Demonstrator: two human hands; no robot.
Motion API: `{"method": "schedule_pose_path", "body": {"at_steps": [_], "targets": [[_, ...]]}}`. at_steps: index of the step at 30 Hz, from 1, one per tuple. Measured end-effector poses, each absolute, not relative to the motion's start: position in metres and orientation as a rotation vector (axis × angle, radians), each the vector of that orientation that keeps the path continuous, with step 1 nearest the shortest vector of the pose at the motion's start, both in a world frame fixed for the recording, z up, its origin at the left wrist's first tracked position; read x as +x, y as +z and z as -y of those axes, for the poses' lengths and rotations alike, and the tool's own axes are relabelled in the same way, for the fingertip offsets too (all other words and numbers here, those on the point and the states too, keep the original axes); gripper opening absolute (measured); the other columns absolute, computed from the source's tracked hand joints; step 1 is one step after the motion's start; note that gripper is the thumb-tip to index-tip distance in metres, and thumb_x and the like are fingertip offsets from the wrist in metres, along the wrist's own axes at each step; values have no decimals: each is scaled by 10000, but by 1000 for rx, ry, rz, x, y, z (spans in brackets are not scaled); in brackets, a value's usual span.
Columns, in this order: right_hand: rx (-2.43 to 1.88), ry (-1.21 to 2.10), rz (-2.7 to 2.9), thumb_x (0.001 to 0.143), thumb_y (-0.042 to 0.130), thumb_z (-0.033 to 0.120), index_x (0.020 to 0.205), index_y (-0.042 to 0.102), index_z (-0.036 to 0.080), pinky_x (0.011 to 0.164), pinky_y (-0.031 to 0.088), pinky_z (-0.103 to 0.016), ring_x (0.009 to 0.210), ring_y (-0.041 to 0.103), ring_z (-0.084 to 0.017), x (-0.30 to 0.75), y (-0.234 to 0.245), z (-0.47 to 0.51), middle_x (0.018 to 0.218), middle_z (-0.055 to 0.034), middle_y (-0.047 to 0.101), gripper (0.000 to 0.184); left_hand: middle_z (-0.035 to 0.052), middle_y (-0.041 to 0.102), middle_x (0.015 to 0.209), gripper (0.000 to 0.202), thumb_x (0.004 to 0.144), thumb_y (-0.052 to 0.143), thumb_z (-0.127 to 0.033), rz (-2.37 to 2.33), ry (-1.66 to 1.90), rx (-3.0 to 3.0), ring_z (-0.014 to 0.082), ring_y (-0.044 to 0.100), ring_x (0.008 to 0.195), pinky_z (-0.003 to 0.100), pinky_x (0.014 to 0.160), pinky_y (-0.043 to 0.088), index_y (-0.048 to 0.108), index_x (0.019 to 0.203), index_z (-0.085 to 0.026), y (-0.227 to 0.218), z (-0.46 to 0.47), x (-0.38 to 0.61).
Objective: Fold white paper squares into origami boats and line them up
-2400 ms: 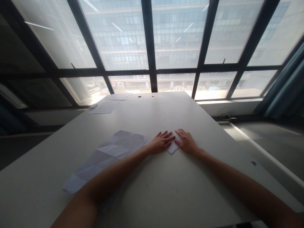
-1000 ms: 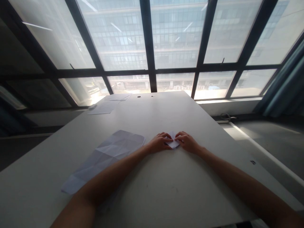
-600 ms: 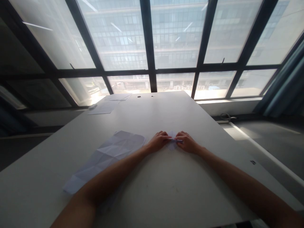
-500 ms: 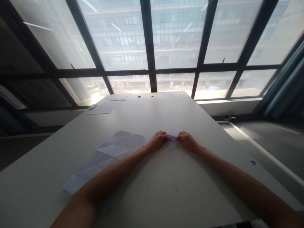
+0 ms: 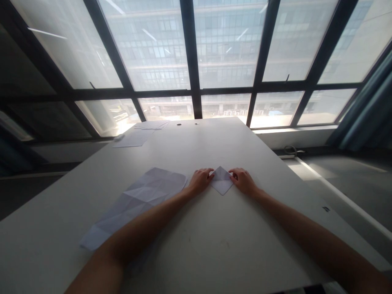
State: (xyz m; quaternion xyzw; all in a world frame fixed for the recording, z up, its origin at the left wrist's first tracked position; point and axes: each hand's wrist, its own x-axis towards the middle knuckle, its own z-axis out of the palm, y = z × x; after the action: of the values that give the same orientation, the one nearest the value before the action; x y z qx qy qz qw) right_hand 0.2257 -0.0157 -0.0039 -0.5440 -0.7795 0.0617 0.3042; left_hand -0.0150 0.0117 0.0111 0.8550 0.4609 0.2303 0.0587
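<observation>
L hand (image 5: 200, 179) & R hand (image 5: 243, 181) are pinching opp. side corners of folded paper (image 5: 222, 185); it's lying btwn them, both abt equally near. Other two tips are pointing near & far.

Daylight from the windows (image 5: 228, 45) ahead brightens the far tabletop (image 5: 202, 139) and backlights your left hand (image 5: 200, 179) and right hand (image 5: 245, 181); you get slight haze, soft detail and stretched edges.
</observation>
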Motion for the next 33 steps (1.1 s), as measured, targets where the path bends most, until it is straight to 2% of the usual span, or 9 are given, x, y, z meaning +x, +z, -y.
{"method": "schedule_pose_path", "body": {"at_steps": [4, 7, 9, 12, 16, 21, 26, 33], "targets": [[-1411, 56, 2116, 879, 563, 166, 1178, 662, 206, 951, 430, -358, 1050, 572, -224, 225, -3, 18, 1091, -87, 662, 317, 83, 664, 1147, 324, 951, 513, -294, -1445, 672, 2687, 250, 591, 1082, 396, 958, 441, 627, 1252, -257, 8, -12, -16], [-1316, 48, 2227, 889, 490, 94, 1228, 650, 264, 999, 409, -376, 1133, 546, -216, 222, 0, 21, 1202, -68, 643, 411, 46, 603, 1313, 396, 958, 448, -173, -1155, 675, 2786, 222, 533, 1216, 403, 1050, 397, 593, 1305, -299, 8, -11, -14], [-1230, 73, 2303, 899, 455, 83, 1231, 652, 276, 1032, 392, -373, 1179, 540, -201, 220, 1, 22, 1264, -53, 634, 431, 23, 551, 1399, 432, 968, 409, -146, -924, 622, 2823, 202, 480, 1301, 397, 1112, 345, 561, 1342, -299, 9, -9, -13], [-1157, 103, 2383, 931, 458, 162, 1303, 603, 234, 1118, 314, -398, 1290, 486, -201, 219, 1, 24, 1368, -67, 582, 406, 39, 416, 1517, 477, 997, 393, -231, -777, 478, 2843, 201, 363, 1405, 402, 1166, 268, 397, 1473, -269, 12, -5, -12], [-1197, 171, 2487, 987, 402, 326, 1459, 422, 173, 1171, 221, -453, 1412, 344, -218, 219, -2, 25, 1507, -109, 416, 496, 83, 240, 1592, 596, 1014, 372, -415, -811, 300, 2871, 218, 213, 1471, 407, 1193, 169, 197, 1551, -225, 15, -1, -13], [-1242, 182, 2601, 1000, 319, 474, 1538, 224, 122, 1192, 145, -475, 1472, 187, -246, 220, -5, 24, 1581, -134, 244, 649, 102, 157, 1609, 700, 995, 279, -588, -867, 188, 2902, 227, 122, 1489, 409, 1193, 108, 121, 1562, -208, 15, -1, -14], [-1228, 144, 2643, 1006, 220, 540, 1552, 161, 128, 1198, 83, -495, 1481, 141, -249, 215, -4, 31, 1593, -135, 195, 686, 105, 134, 1612, 737, 982, 225, -635, -916, 156, 2922, 225, 99, 1493, 409, 1185, 101, 73, 1565, -211, 13, 0, -14], [-1313, 113, 2602, 1000, 144, 575, 1551, 153, 118, 1186, 108, -534, 1482, 129, -265, 202, -6, 45, 1593, -137, 183, 715, 107, 135, 1613, 746, 977, 213, -644, -917, 134, 2918, 224, 74, 1496, 411, 1183, 88, 74, 1564, -205, 13, 1, -15]]}}
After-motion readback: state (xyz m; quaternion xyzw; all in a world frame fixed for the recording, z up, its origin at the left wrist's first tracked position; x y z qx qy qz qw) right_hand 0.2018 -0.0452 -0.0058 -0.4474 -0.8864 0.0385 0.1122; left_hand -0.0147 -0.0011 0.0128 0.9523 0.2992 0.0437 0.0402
